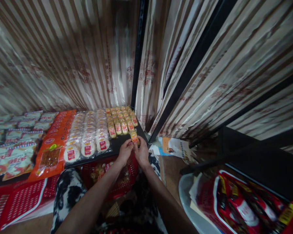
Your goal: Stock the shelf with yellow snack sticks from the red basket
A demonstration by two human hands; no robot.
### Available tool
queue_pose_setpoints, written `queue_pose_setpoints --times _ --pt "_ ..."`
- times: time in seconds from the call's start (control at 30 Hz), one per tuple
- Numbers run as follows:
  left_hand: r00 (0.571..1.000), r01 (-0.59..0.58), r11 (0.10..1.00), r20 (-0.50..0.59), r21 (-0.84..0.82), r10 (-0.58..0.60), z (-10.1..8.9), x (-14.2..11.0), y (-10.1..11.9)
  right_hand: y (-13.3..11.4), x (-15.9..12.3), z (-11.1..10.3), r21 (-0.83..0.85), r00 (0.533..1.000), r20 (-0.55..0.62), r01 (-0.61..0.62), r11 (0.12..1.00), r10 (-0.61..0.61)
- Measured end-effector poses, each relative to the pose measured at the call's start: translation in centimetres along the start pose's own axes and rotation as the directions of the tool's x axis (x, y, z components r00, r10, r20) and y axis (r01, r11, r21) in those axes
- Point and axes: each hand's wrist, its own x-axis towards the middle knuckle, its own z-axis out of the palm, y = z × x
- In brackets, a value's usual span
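Note:
A small yellow snack packet (134,136) with a red-and-white label is held at the front right corner of the black shelf. My right hand (142,152) is closed on it, thumb and fingers at its lower end. My left hand (125,152) is closed too, its fingertips meeting the packet's lower left edge. Just behind stand rows of matching yellow packets (124,126), lined up on the shelf. Below my hands, a red basket (134,165) between my knees holds more small wrapped packets (99,172), partly hidden by my forearms.
Round white wrapped cakes (88,148), orange snack bags (48,156) and white bags (21,152) fill the shelf (117,144) leftward. Another red basket (21,201) lies lower left. Red packages (246,211) fill a container at right. Dark posts (180,84) and curtains (88,58) stand behind.

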Motion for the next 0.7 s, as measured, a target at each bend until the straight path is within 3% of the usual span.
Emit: queue_pose_setpoints --times 0.3,0.7 --pt "0.998 -0.052 0.971 0.04 0.232 0.044 1.8 2.4 0.6 1.8 1.3 2.2 -0.07 0.997 -0.072 -0.015 0.997 0.01" --pt "0.997 -0.076 0.906 0.013 0.416 0.078 2.7 5.1 -0.3 1.6 3.6 1.9 -0.092 0.985 -0.125 -0.127 0.988 0.115"
